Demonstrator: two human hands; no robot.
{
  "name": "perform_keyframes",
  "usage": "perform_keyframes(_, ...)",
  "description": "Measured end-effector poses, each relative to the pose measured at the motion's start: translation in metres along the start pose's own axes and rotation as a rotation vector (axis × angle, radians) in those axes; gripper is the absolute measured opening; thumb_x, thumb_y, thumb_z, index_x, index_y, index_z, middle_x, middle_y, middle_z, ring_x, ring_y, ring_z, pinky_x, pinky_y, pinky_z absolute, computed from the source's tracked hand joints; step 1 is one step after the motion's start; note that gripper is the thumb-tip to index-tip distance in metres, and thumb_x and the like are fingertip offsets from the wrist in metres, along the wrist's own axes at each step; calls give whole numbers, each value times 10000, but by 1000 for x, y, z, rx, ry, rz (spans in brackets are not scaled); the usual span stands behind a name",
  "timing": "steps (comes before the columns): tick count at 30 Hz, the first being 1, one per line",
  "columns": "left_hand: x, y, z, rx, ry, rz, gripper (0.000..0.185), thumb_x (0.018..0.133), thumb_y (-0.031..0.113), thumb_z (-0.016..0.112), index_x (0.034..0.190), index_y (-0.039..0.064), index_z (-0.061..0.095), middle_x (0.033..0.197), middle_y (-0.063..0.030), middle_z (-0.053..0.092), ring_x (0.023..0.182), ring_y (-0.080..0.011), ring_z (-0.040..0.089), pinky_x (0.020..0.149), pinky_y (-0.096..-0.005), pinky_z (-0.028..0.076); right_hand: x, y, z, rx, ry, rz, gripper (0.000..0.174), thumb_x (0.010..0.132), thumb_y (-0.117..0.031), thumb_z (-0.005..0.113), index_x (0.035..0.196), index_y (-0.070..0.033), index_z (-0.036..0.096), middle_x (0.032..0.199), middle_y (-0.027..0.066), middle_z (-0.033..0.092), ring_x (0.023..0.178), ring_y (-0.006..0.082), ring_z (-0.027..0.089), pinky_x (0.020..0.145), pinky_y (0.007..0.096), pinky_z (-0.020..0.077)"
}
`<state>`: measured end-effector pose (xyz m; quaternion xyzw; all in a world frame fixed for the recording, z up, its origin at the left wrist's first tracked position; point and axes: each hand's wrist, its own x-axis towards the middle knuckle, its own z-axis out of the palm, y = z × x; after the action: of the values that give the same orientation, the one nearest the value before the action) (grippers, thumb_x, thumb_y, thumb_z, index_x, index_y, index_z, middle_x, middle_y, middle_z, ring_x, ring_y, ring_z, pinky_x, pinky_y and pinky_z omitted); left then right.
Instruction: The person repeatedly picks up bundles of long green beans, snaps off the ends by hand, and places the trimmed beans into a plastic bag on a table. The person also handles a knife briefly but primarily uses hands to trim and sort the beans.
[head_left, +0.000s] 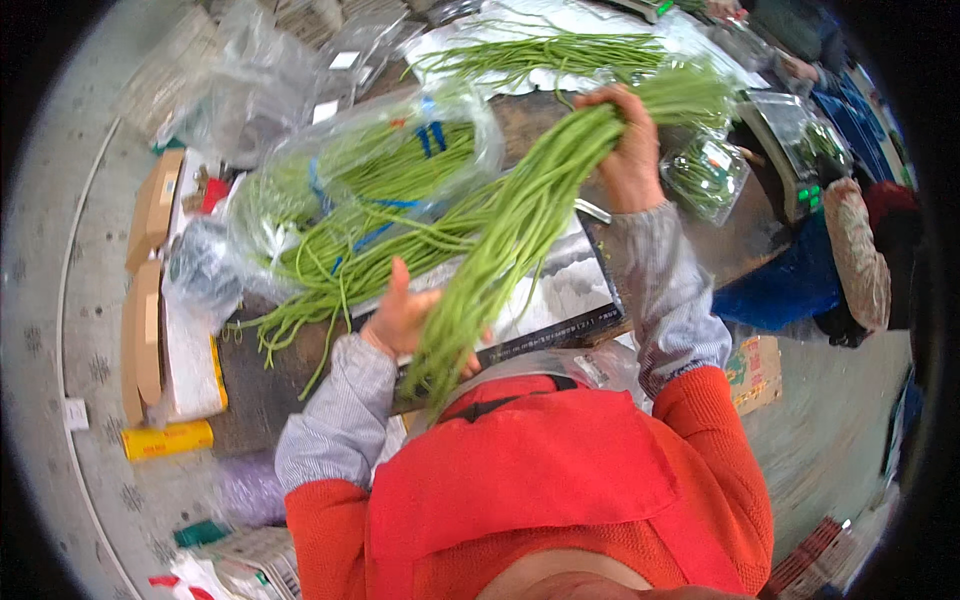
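My right hand, raised at the right, is closed around the upper part of a thick bunch of green yardlong beans. The bunch hangs diagonally down toward my body, its ends blurred. My left hand is at the lower end, fingers apart, partly behind the beans; whether it bears any of them is unclear. Loose long beans and a clear plastic bag of more beans, some with blue bands, lie on the table beyond it. A printed sheet or box lies under the bunch.
More long beans lie on white sheeting at the back. Bagged greens and a scale with green digits stand right, near another person's sleeve. Cardboard boxes, clear bags and a yellow box are at the left.
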<state>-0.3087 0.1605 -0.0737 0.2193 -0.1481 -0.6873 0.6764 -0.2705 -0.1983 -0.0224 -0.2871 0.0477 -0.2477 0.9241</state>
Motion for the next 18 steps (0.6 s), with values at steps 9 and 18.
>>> perform_keyframes(9, -45, 45, -25, 692, 737, -188, 974, 895, 813, 297, 1491, 48, 375, 1320, -168, 568, 1222, -259, 559, 975, -443, 469, -110, -25, -119, 93, 112, -154, 166, 928, -53, 631, 1018, -48, 492, 889, 81, 599, 864, 201, 582, 928, 397, 502)
perform_keyframes(18, -115, 51, -43, 885, 1168, 209, 399, 975, 351, 619, 1205, 25, 602, 1059, -56, 658, 864, -138, 670, 727, -266, 511, -187, -41, -212, -144, 622, -237, 72, 939, -86, 601, 910, -34, 561, 864, 89, 620, 845, 231, 606, 896, 410, 526)
